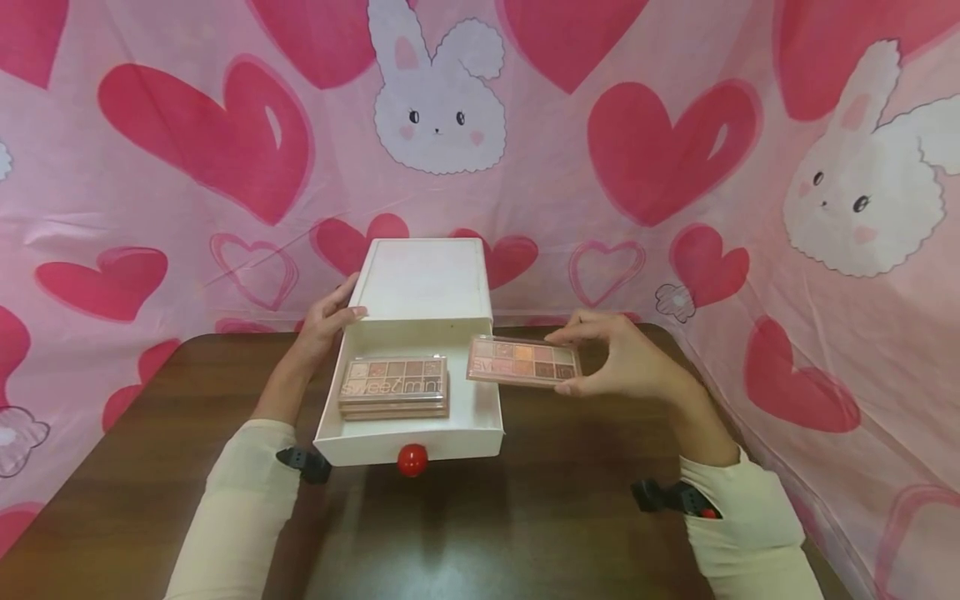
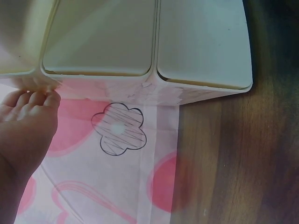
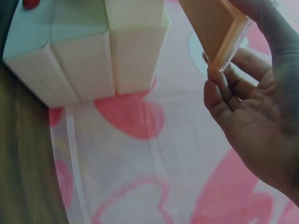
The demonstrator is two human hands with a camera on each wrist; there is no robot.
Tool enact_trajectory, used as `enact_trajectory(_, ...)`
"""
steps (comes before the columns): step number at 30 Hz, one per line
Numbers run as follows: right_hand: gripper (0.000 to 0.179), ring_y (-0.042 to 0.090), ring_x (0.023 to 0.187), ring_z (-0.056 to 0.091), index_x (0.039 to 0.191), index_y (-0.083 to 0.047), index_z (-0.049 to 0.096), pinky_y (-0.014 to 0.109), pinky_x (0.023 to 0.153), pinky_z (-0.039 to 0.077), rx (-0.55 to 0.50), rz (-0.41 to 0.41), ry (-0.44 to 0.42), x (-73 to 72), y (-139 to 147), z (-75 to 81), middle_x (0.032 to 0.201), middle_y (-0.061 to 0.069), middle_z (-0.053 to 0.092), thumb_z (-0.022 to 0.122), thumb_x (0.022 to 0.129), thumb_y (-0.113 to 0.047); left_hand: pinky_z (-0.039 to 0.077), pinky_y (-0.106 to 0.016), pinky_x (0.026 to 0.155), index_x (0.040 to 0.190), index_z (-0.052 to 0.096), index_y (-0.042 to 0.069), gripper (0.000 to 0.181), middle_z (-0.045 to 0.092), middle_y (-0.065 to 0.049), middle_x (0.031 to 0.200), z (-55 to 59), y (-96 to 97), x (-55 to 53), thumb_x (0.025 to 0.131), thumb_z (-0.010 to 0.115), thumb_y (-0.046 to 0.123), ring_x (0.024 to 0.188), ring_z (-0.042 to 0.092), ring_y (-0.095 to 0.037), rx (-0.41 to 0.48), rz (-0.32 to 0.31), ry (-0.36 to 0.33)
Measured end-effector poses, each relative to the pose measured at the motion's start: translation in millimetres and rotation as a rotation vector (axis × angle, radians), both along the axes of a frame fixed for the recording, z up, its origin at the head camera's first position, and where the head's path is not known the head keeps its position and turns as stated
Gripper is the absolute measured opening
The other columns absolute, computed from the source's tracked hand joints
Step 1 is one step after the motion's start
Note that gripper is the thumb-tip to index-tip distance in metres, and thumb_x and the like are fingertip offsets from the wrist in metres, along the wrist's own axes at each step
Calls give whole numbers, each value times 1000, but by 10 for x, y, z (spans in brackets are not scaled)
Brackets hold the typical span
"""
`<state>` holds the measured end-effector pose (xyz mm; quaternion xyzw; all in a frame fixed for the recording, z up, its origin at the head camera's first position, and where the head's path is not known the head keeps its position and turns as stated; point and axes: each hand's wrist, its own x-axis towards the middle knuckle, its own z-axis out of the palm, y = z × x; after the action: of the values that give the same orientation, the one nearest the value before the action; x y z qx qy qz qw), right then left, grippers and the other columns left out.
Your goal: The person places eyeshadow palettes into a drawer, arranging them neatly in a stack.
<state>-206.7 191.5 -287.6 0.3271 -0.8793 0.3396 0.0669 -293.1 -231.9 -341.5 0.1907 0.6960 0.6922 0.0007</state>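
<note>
My right hand pinches an eyeshadow palette by its right end, thumb at the near side and fingers at the far side. The palette overlaps the right wall of a white pulled-out drawer in the head view. In the right wrist view its plain back shows, tilted. A stack of similar palettes, the top one lettered "sweet mint", lies at the drawer's left. My left hand rests against the left side of the white drawer unit, thumb at its top front corner. In the left wrist view the fingertips touch its side.
Two lower drawers of the unit are pushed in. A red round knob sticks out from the pulled-out drawer's front. Under everything is a brown wooden table. A pink cloth with hearts and rabbits hangs behind and at the sides.
</note>
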Motion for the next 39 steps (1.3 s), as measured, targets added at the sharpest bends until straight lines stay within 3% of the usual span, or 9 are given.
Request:
enact_trajectory(6, 52, 18, 91, 55, 118, -18, 77, 30, 79, 49, -20, 108, 11, -95, -421, 58, 93, -3, 64, 92, 68, -24, 43, -6, 98, 162, 16, 2, 74, 10, -14, 172, -7, -3, 8, 93, 44, 8, 136, 34, -5, 12, -4, -1)
enact_trajectory(11, 53, 15, 95, 57, 119, -14, 77, 30, 80, 52, -6, 180, -8, -163, -776, 37, 101, -2, 68, 90, 69, -25, 44, -7, 97, 162, 17, 2, 74, 12, -15, 172, -10, 9, 2, 93, 45, 7, 130, 38, -1, 24, -8, -3)
enact_trajectory(19, 52, 11, 82, 53, 115, -13, 78, 22, 65, 43, 73, 202, 38, -256, -1118, -46, 92, -4, 65, 88, 69, -33, 41, -6, 99, 161, 16, 0, 74, 9, -14, 172, -12, 18, 19, 93, 45, 6, 134, 35, -2, 17, -1, -6)
enact_trajectory(22, 52, 11, 82, 53, 114, -11, 79, 20, 67, 40, 82, 202, 49, -279, -1186, -64, 91, -3, 65, 89, 68, -33, 41, -7, 99, 161, 17, 0, 74, 11, -14, 172, -9, 17, 25, 93, 45, 6, 133, 36, -3, 16, 1, 2)
enact_trajectory(31, 55, 14, 94, 57, 123, -9, 74, 22, 78, 48, 157, 199, -2, -235, -1301, -31, 104, 2, 67, 87, 75, -31, 46, -8, 94, 161, 16, 0, 74, 11, -17, 171, 2, 15, 35, 93, 44, 7, 117, 46, 6, 29, 1, 7)
enact_trajectory(39, 59, 15, 103, 60, 127, -10, 72, 28, 90, 52, 253, 179, 79, -242, -1439, -31, 115, 3, 70, 87, 77, -36, 44, -7, 96, 161, 17, -1, 73, 13, -18, 171, -4, 14, 33, 94, 45, 5, 115, 49, 8, 41, -5, 8)
